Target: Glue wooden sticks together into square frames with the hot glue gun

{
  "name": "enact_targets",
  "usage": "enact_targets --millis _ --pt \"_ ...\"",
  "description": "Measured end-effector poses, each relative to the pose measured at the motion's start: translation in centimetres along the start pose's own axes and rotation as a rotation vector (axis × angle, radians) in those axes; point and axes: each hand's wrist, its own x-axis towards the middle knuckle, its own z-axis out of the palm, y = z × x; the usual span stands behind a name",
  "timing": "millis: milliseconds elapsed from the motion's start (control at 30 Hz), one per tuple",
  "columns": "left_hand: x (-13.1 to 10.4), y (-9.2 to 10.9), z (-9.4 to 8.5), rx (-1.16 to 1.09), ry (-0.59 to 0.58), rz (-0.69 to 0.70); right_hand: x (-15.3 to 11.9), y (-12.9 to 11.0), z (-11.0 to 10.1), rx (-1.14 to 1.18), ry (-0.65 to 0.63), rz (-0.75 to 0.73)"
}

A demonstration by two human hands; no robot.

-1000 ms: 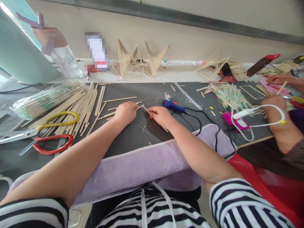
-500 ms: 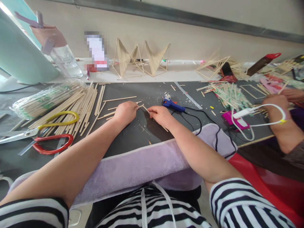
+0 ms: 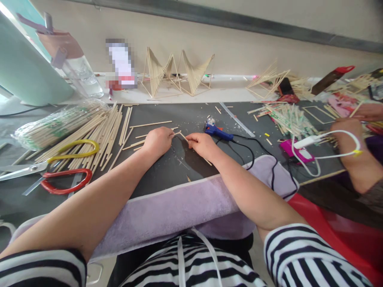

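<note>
My left hand [image 3: 158,141] is closed in a pinch on a thin wooden stick [image 3: 176,134], most of which the fingers cover. My right hand [image 3: 202,145] pinches a second wooden stick [image 3: 207,161], whose lower end pokes out below the palm. The tips of both sticks meet at an angle between the hands, just above the dark table. Beside my right hand lies a blue glue gun [image 3: 218,131] with a black cord. Several loose sticks [image 3: 151,124] rest left of and behind my left hand.
Scissors [image 3: 67,167] and a pile of sticks [image 3: 101,131] lie at left, near a plastic-wrapped bundle [image 3: 60,123]. Stick models [image 3: 193,75] and a water bottle [image 3: 76,65] stand along the back ledge. At right are a pink power adapter [image 3: 296,151] and another person's hand [image 3: 347,129].
</note>
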Motion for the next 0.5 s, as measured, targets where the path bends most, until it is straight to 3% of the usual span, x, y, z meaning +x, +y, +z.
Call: enact_targets --millis 500 --pt "-0.11 0.14 -0.13 -0.003 0.003 0.001 -0.16 -0.21 -0.1 -0.015 -0.001 0.003"
